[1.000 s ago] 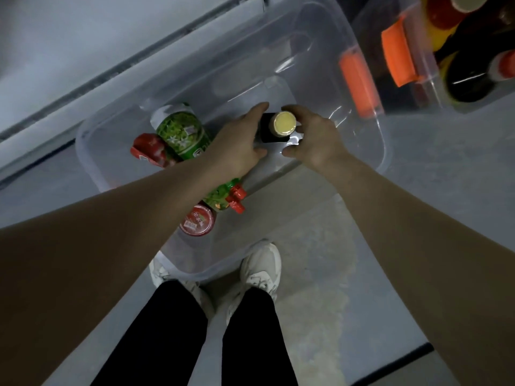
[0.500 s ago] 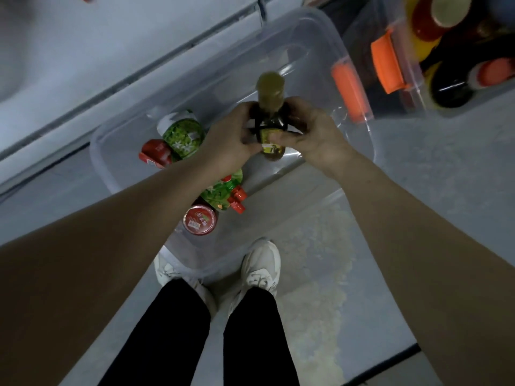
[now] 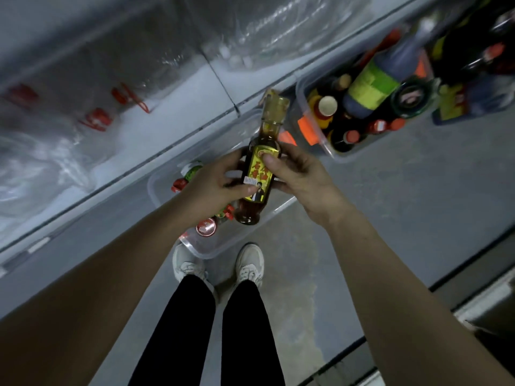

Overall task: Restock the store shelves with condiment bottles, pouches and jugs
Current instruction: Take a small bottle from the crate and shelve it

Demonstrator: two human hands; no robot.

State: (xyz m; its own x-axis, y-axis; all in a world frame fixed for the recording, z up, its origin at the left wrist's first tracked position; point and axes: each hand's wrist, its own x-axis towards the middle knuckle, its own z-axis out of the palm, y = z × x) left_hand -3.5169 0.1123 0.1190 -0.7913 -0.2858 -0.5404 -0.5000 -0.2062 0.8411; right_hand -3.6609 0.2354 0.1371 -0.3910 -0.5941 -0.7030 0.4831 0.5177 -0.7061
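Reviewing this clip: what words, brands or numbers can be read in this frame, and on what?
Held bottle, yellow label: red characters, too blurred to read.
White sticker on that label: print too small.
Red lid below the bottle: print unreadable.
Large bottle, yellow-green label: blurred.
Nothing legible overall.

I see a dim, gray picture. The bottle (image 3: 257,174) in my grip is the sharpest thing, and its yellow label looks bright. Up and left of the grip, plastic wrap (image 3: 55,151) shines white with glare. Far right of the grip, the box of bottles (image 3: 302,98) is smeared. Straight lines bend near the edges.
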